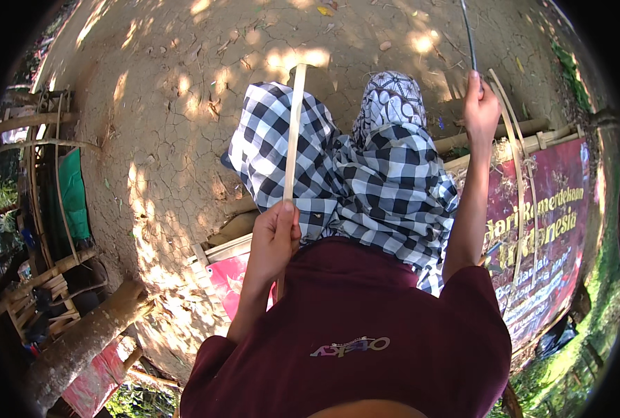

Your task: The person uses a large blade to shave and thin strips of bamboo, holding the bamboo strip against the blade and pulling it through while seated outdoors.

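My left hand [277, 230] is closed around a flat, pale bamboo strip [296, 132]. The strip rises from the fist past my left knee, and its lower end runs down beside my shirt. Out to the right, my raised right hand [482, 110] is wrapped round the lower part of a long, thin, dark tool [469, 35]. Its handle is hidden in the fist, and I cannot tell whether it is a rod or a blade seen edge-on. The tool points away from me, apart from the strip. Black-and-white checked cloth [386, 181] covers my legs.
I sit on a bamboo seat covered with a dark red printed banner [567, 181]. Thin bamboo strips [515, 160] lie on it at my right. Cracked, leaf-strewn earth [170, 104] spreads ahead. A log [90, 341] and a bamboo frame with green cloth [73, 195] stand at left.
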A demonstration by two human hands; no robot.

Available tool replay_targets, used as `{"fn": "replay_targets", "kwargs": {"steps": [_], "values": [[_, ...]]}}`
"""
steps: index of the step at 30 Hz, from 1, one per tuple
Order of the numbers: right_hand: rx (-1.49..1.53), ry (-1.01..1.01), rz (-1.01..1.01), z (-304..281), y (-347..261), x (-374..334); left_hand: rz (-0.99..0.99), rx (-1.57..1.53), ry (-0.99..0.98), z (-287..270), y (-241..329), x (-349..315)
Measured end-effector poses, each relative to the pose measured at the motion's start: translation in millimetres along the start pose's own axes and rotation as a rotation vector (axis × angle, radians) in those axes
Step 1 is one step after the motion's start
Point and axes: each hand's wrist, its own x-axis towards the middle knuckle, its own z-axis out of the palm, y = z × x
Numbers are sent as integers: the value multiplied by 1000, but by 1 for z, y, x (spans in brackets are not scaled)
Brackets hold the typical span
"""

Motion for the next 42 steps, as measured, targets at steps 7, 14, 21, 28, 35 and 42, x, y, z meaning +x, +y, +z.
{"fn": "replay_targets", "kwargs": {"steps": [7,14,21,28,35,42], "values": [[78,-202,-197,4,-31,-64,-83,-108,-43,5,5,28],[275,-441,-604,18,-76,-120,-143,-312,-150,2,5,46],[157,-516,-853,27,-93,-142,-54,-229,-168,13,4,39],[67,-484,-933,29,-88,-135,62,-116,-174,16,-4,36],[-157,-418,-139,26,-62,-64,-35,-69,-175,5,0,4],[295,-322,-129,19,-36,-72,-248,-287,-183,-4,-3,27]]}}
